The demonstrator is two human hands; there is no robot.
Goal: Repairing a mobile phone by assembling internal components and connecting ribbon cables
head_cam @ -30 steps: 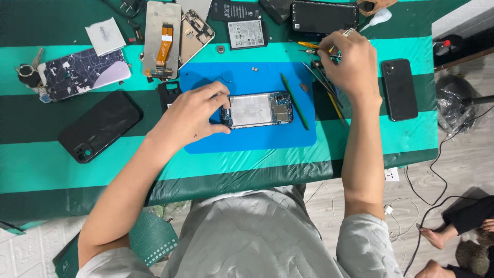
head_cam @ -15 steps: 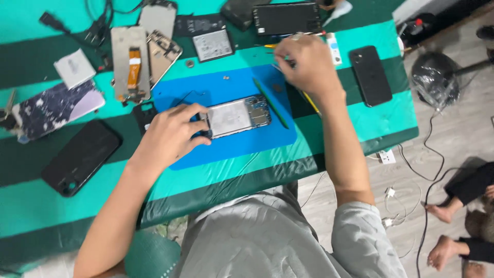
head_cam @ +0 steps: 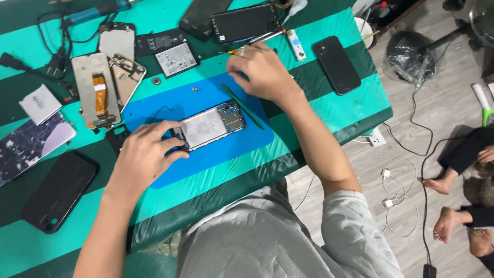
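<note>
An opened phone [head_cam: 212, 125] with its back off lies on a blue mat [head_cam: 206, 103]. My left hand [head_cam: 143, 154] grips the phone's left end and holds it down. My right hand [head_cam: 261, 71] rests at the mat's far right corner, fingers curled over small tools; whether it holds one is hidden. A green pry stick [head_cam: 244, 107] lies on the mat just below that hand, right of the phone.
Phone parts cover the green striped table [head_cam: 329, 110]: a screen panel with an orange flex [head_cam: 95, 95], a cracked screen [head_cam: 31, 146], black phones [head_cam: 57, 191] [head_cam: 337, 64], a battery [head_cam: 176, 59]. Another person's bare feet [head_cam: 453, 226] and cables are on the floor at right.
The view has shifted, so the table sits further left and tilted. My right hand has come down from the table's far edge to the mat's corner. The left hand stays on the phone.
</note>
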